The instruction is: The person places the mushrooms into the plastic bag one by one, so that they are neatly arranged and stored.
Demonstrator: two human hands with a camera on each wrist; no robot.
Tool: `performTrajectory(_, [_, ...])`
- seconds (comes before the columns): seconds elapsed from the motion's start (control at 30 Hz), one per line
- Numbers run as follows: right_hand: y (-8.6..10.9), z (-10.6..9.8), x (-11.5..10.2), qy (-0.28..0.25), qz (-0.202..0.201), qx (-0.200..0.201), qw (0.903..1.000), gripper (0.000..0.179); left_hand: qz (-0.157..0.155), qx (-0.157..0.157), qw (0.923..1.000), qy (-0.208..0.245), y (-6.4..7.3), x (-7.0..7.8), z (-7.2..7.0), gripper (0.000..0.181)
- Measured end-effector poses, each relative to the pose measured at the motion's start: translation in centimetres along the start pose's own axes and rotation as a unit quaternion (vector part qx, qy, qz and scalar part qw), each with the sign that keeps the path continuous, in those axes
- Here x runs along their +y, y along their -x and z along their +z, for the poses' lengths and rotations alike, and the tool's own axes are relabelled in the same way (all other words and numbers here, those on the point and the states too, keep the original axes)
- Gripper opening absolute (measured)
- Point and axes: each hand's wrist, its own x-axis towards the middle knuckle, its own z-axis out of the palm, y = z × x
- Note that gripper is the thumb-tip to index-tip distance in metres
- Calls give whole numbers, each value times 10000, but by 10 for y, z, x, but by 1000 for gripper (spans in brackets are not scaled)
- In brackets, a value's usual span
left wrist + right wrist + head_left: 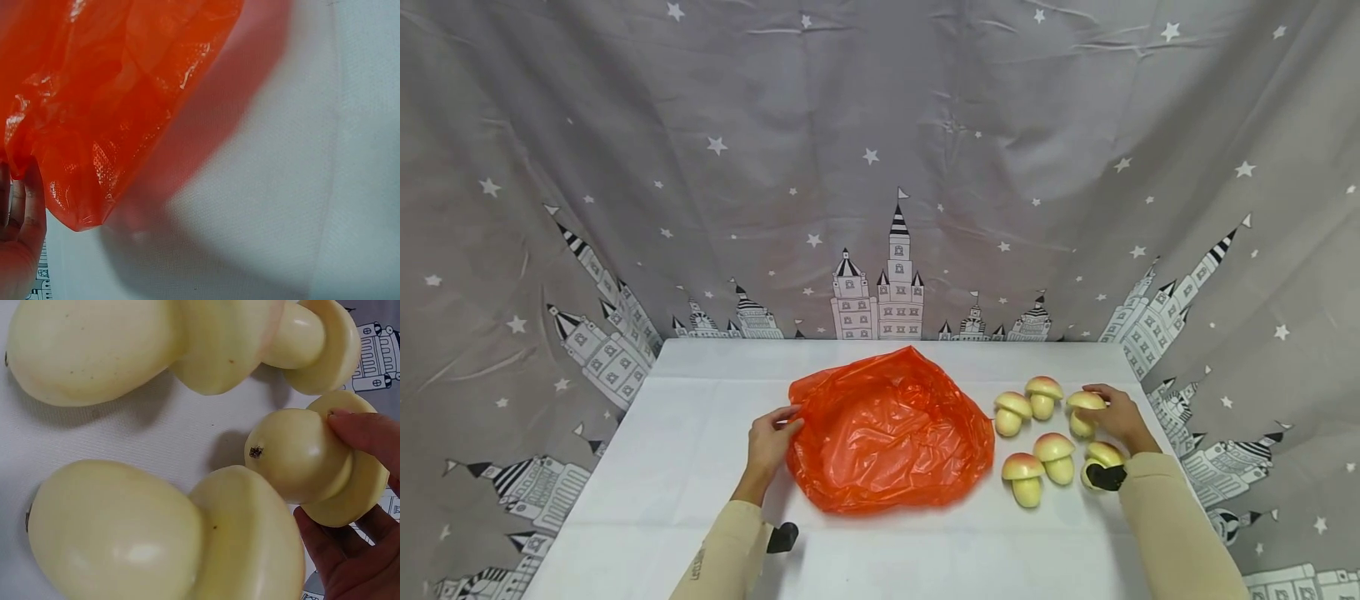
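R hand (pixel 1123 414) fingers clamped on 1 mushroom (pixel 1082 402), right of red bag (pixel 880 454), near 5 others (pixel 1054 447) | L hand (pixel 767 446) fingers pinching bag rim | step: grasping, seemingly | next: probably needs steady lift

Bag (pixel 887 450), mushrooms (pixel 1054 450) on white table (pixel 677 450)
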Motion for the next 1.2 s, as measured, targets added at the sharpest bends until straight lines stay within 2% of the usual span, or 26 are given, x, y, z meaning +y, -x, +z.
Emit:
performTrajectory(0.4, [3,-13,-17,-416,156,105,9990,63,3,11,10000,14,-1,-1,2,30])
performTrajectory(0.83, [5,-12,-29,-492,-294,675,9961,57,62,-129,9998,-156,-4,5,2,30])
performTrajectory(0.97, [4,-11,-35,-513,-438,817,9944,55,-37,-98,9998,-163,-3,5,2,30])
performTrajectory(1.2, [6,-5,-45,-684,-599,976,9911,53,-12,-48,9999,-155,-2,4,2,30])
